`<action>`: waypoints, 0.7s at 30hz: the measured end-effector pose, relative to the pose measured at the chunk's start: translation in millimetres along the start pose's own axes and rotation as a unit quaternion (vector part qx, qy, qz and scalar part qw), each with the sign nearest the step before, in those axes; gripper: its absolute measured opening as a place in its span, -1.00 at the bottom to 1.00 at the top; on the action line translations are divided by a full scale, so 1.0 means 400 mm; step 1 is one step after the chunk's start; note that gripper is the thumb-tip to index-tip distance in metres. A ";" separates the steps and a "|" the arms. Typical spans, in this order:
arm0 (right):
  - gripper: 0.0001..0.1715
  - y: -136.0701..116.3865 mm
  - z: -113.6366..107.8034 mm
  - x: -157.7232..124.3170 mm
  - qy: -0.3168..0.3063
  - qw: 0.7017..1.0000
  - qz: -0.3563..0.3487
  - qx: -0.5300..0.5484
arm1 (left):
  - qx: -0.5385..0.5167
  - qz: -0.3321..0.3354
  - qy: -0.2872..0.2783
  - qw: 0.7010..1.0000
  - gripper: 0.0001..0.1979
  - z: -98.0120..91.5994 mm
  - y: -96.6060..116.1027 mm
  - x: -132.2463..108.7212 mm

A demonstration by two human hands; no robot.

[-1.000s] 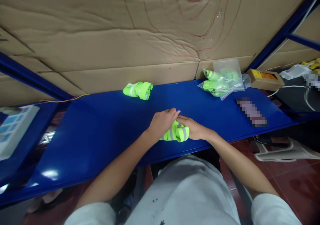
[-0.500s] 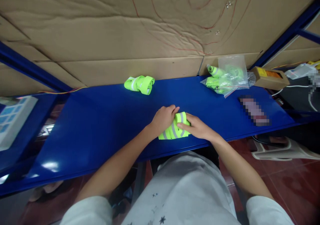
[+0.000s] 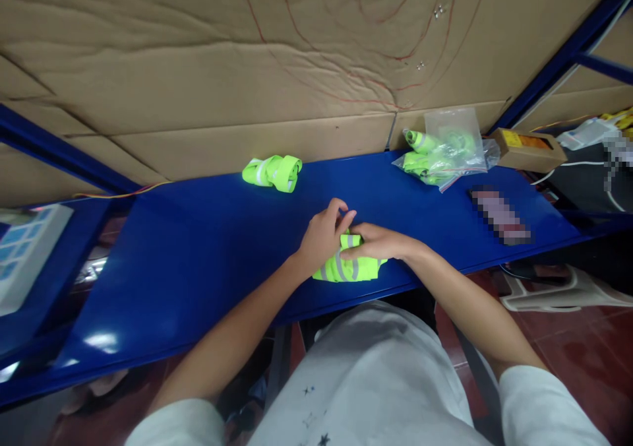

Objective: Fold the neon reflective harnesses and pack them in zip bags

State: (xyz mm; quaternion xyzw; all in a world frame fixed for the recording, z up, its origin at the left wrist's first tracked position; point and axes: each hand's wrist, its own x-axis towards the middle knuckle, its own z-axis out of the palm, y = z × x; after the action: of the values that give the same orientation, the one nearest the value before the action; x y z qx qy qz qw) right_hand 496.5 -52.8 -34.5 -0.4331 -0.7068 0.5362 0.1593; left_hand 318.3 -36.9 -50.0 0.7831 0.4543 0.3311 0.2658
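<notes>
On the blue table in front of me lies a folded neon yellow-green reflective vest (image 3: 350, 269) with grey stripes. My right hand (image 3: 378, 243) is closed on its rolled upper part, thumb on the near side and fingers behind. At the vest's upper left is my left hand (image 3: 324, 233), seeming to touch the cloth with its side. Its thumb and index finger are bent and apart, with nothing visible between them; its other fingers are mostly hidden. A second rolled neon bundle (image 3: 273, 173) lies farther back, near the cardboard.
Clear plastic bags (image 3: 452, 159) with neon pieces sit at the back right, beside a small cardboard box (image 3: 529, 150). A blurred-out flat object (image 3: 500, 216) lies to the right. Cardboard (image 3: 198, 90) stands behind the blue table (image 3: 198, 248). A white tray-like box (image 3: 37, 254) is at far left.
My left hand's fingers have come up and apart. My right hand has shifted left over the vest, its rolled part now lower and more covered. The view has moved slightly.
</notes>
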 end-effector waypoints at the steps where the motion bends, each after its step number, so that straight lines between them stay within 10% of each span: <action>1: -0.72 0.003 0.004 -0.002 0.024 1.000 -0.010 0.007 | -0.012 -0.001 0.016 1.000 -0.76 -0.007 0.005 0.002; 8: -0.46 0.029 -0.026 -0.004 0.194 0.945 0.040 0.259 | -0.217 -0.073 0.161 0.960 -0.56 -0.056 -0.009 0.024; 16: -0.40 0.031 -0.051 -0.001 0.295 0.860 -0.051 0.413 | -0.588 -0.202 -0.058 0.781 -0.45 -0.057 -0.003 0.029; 21: -0.38 0.018 -0.045 -0.017 0.226 0.858 -0.051 0.459 | -0.576 -0.162 -0.070 0.798 -0.41 -0.059 -0.016 0.017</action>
State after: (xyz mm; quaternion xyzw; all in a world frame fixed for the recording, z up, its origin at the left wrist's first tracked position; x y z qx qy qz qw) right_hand 515.9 -46.5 -32.8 -0.3837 -0.3465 0.6784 0.5220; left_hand 299.3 -25.1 -37.5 0.4219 0.2805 0.4277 0.7486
